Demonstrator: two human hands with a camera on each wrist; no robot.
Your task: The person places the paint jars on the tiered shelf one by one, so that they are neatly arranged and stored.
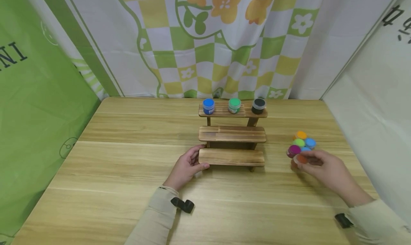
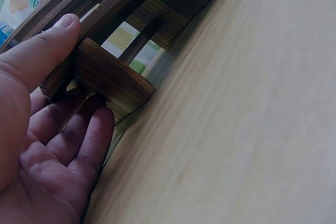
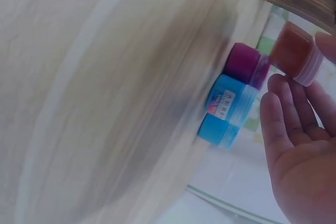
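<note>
A three-tier wooden display stand [image 1: 232,157] stands on the table. My left hand [image 1: 187,166] grips the left end of its lowest step, thumb at the front edge; in the left wrist view the fingers [image 2: 92,135] curl beside the end support. My right hand [image 1: 327,170] pinches a small orange-brown paint jar [image 3: 294,51] between thumb and fingers, raised off the table. Close beside it are a purple jar [image 1: 293,151], a light green jar [image 1: 299,143], an orange jar [image 1: 301,135] and blue jars [image 1: 310,143]. The held jar is partly covered by fingers in the head view.
On the top step sit a blue jar [image 1: 208,106], a green jar [image 1: 234,105] and a black jar [image 1: 258,106], spaced apart. The wooden table [image 1: 128,159] reaches back to a checked floral curtain [image 1: 224,59]. Cloth walls flank both sides.
</note>
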